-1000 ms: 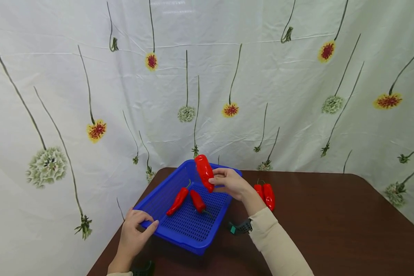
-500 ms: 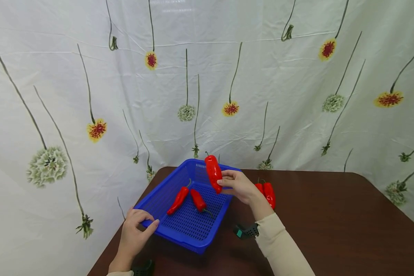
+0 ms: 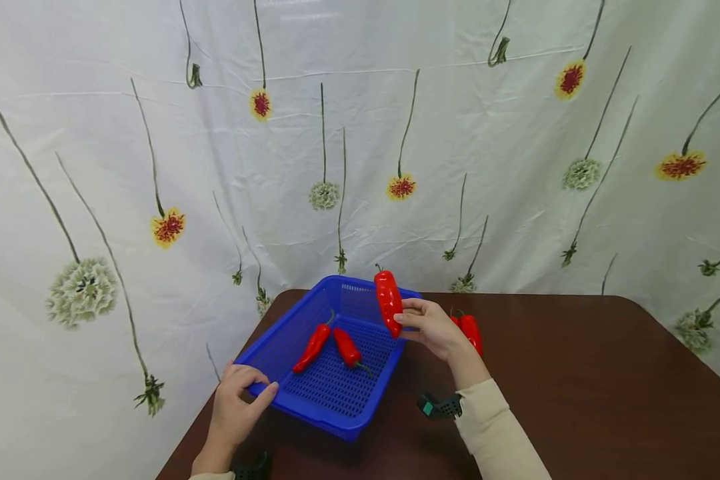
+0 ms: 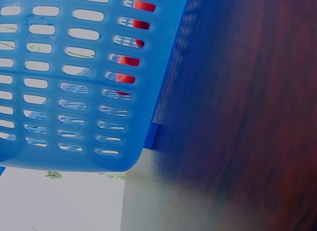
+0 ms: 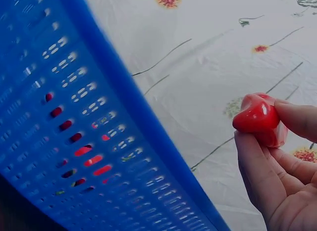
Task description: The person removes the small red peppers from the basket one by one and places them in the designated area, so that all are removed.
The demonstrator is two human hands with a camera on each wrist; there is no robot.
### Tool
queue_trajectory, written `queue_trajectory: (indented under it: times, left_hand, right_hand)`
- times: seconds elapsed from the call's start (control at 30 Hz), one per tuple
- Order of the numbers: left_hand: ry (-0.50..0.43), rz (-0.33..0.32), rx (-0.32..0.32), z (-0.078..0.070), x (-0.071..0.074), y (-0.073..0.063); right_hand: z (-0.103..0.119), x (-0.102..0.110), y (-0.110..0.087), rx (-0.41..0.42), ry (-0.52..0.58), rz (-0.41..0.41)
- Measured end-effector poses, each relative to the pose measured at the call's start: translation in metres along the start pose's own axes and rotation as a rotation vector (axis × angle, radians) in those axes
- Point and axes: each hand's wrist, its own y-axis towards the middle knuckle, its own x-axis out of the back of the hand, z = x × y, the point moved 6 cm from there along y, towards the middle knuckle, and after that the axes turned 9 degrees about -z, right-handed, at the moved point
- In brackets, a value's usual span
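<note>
A blue plastic basket (image 3: 321,420) stands tilted toward the person at the table's left side, with two red peppers inside: a long one (image 3: 313,347) and a shorter one (image 3: 347,347). My left hand (image 3: 233,407) grips the basket's near left corner, thumb over the rim. Over the basket's far right edge, my right hand (image 3: 430,325) pinches a glossy red pepper (image 3: 388,301) by its lower end, stem up. In the right wrist view that pepper (image 5: 258,119) sits between thumb and fingertips. The left wrist view shows the basket's slotted wall (image 4: 89,82), red showing through; the left hand is out of that view.
Two more red peppers (image 3: 471,333) lie on the dark brown table (image 3: 576,387) right of the basket, partly hidden by the right hand and forearm. A white curtain (image 3: 516,147) with printed flowers hangs behind the table. Dark straps (image 3: 438,406) circle the wrists.
The right hand has moved to the right with its pepper, from over the basket's middle to its right edge. The pepper now stands more upright. The left hand keeps its grip on the corner.
</note>
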Motion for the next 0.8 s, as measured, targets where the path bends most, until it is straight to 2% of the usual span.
queue_trajectory:
  times: [0.43,0.8]
  left_hand:
    - [0.039,0.011,0.028,0.001,0.000,0.001]
    - [0.005,0.005,0.002,0.002,0.000,0.001]
  right_hand:
    - [-0.006,0.023,-0.001,-0.007,-0.033,-0.049]
    - [-0.009,0.045,-0.003,-0.019,-0.050,-0.093]
